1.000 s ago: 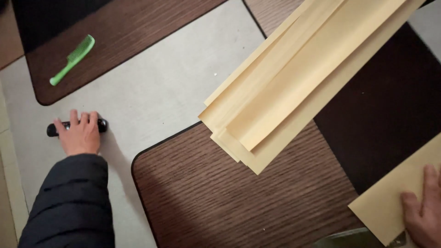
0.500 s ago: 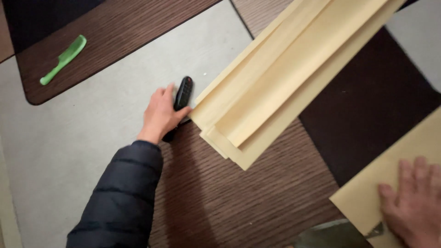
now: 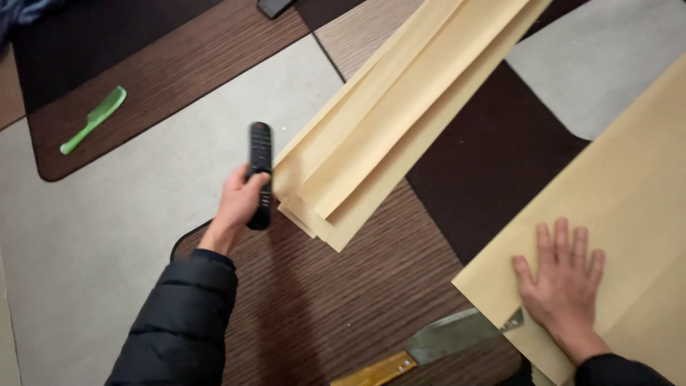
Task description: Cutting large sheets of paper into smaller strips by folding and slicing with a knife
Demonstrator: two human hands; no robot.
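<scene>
A knife (image 3: 421,350) with a wooden handle lay on the carpet (image 3: 336,300) near its front edge, its blade tip under a tan paper sheet (image 3: 629,214). The right hand (image 3: 564,286) rested flat on that sheet, fingers spread, holding nothing. The left hand (image 3: 239,204) was closed around a black remote control (image 3: 260,171), just beside the near end of a stack of folded tan paper (image 3: 400,114). A green comb (image 3: 94,120) lay toward the far left corner.

The left hand (image 3: 239,200) grips a black remote (image 3: 260,171) at centre frame; the right hand (image 3: 564,286) lies flat on tan paper (image 3: 629,193), lower right.
</scene>
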